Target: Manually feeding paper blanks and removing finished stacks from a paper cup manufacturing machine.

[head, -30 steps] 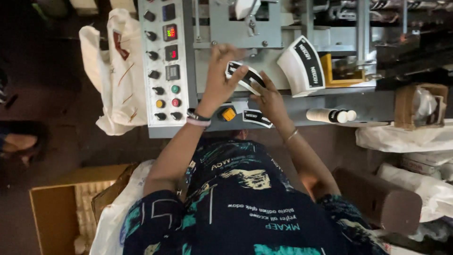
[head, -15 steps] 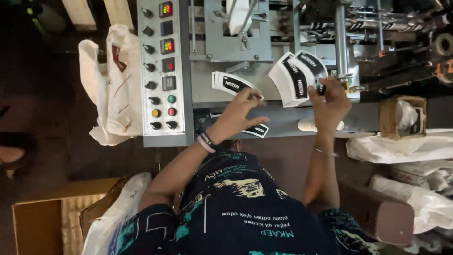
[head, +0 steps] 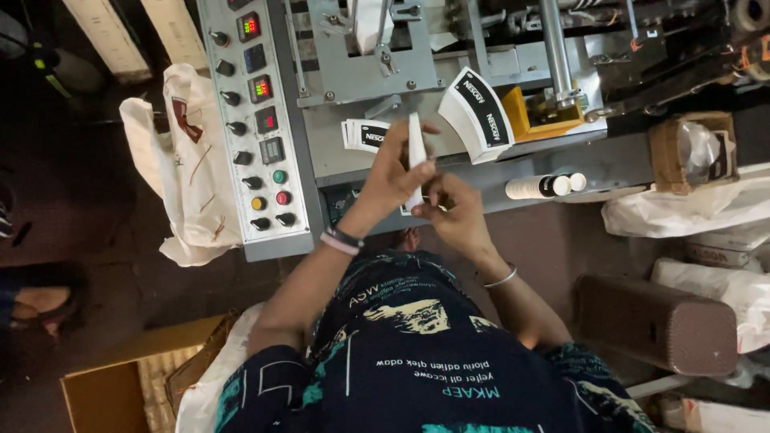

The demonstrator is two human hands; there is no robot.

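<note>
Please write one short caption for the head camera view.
Both hands, left hand and right hand, hold a stack of white paper blanks edge-on before a grey machine.

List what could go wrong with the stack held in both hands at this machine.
The thin white stack of fan-shaped paper blanks, pinched edge-on between left hand and right hand, might splay or slip. The loose blanks lying on the grey machine deck close by could get knocked off.
</note>
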